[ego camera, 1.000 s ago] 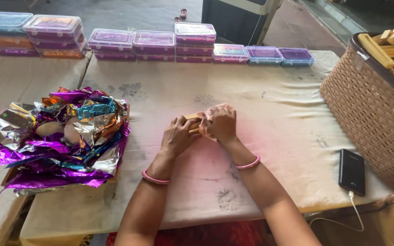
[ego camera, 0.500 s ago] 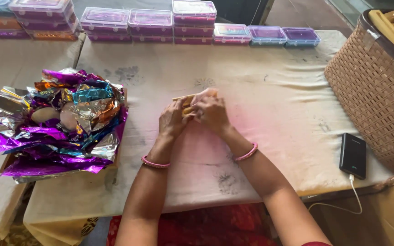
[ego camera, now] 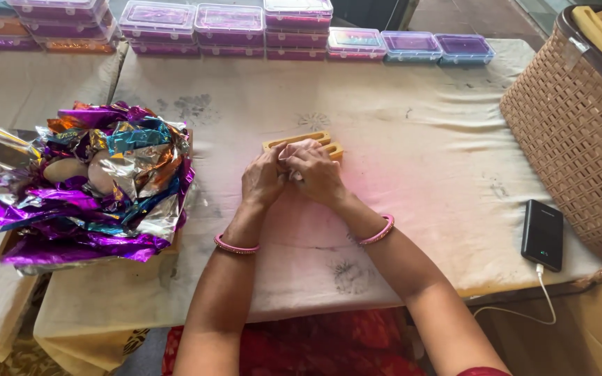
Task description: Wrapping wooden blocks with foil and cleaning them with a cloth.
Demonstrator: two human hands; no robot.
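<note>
Both hands, left hand (ego camera: pixel 263 179) and right hand (ego camera: pixel 317 173), close fingers on a wooden mould (ego camera: pixel 303 143) mid-tabletop (ego camera: pixel 419 139); foil pile (ego camera: pixel 99 174) left, filled boxes (ego camera: pixel 231 21) stacked far.

Cloth-covered table (ego camera: pixel 419 139), stained, perhaps daylit, woven basket (ego camera: pixel 573 139) at right

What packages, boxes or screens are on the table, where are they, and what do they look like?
Clear-lidded plastic boxes: row along the far edge, flat rectangles, purple, pink, orange and blue.
Foil wrappers: crumpled heap on the left, purple, silver, blue, orange.
Black device: right edge beside the woven basket, slim rectangle, white cable attached.
</note>
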